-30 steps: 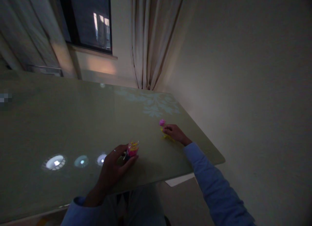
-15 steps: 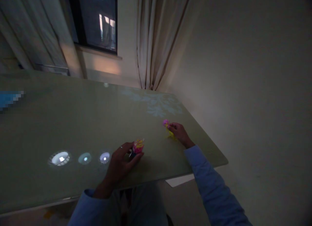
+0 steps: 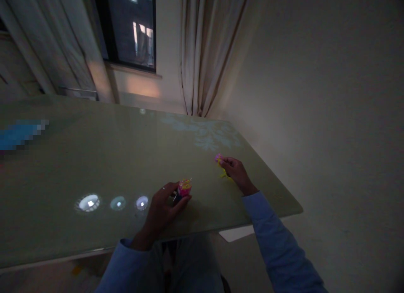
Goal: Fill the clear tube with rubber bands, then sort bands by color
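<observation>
My left hand (image 3: 167,206), with a ring on one finger, is closed around a small dark-sided container (image 3: 177,198) at the table's near side. A bundle of pink and yellow pieces (image 3: 184,187) fills its top; their exact kind is too small to tell. Farther right, my right hand (image 3: 236,171) pinches a small pink-and-yellow piece (image 3: 219,158) between thumb and fingers. Its pink head points away from me, while thin yellow strands (image 3: 225,175) show below the fingers, close to the tabletop. The two hands are apart.
The greenish glossy table (image 3: 126,166) has a pale floral pattern and reflected lamp spots. A blurred blue item (image 3: 19,133) lies at the far left. A wall (image 3: 331,116) runs along the right, with curtains (image 3: 202,53) and a window (image 3: 129,32) behind.
The view has swung slightly left, so everything sits a little farther right. Both hands keep their holds; the pink-and-yellow piece looks slightly more turned under my right fingers.
</observation>
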Motion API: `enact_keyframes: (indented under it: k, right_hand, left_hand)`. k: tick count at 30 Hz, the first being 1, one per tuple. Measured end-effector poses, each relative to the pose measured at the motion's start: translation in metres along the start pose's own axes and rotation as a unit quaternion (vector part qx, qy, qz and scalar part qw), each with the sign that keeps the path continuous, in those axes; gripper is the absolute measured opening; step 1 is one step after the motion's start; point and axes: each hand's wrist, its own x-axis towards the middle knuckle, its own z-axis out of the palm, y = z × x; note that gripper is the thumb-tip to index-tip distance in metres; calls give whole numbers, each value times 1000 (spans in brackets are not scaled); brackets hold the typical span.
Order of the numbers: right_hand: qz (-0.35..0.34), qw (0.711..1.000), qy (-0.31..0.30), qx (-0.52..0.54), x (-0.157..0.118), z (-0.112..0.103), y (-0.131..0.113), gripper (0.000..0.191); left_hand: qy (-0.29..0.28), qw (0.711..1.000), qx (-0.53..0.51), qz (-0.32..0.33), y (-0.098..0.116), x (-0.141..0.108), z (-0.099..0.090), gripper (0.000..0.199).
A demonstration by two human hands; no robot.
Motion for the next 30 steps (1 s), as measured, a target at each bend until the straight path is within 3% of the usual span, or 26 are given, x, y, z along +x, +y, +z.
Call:
enact_keyframes:
  k: [5,13,20,30]
  right_hand:
    - [12,991,-9,130,-17,15,-36,37]
    - [-7,968,-89,232,-37,58,-81,31]
    - [14,958,-133,253,-46,79,-78,31]
    - [-4,975,-111,194,-48,85,-64,30]
  left_hand:
    - [20,1000,-4,16,-3,-1,2,30]
    - [19,999,6,30,-4,-1,3,32]
    - [29,999,4,36,-4,-1,4,31]
    - [28,999,5,39,-4,-2,4,32]
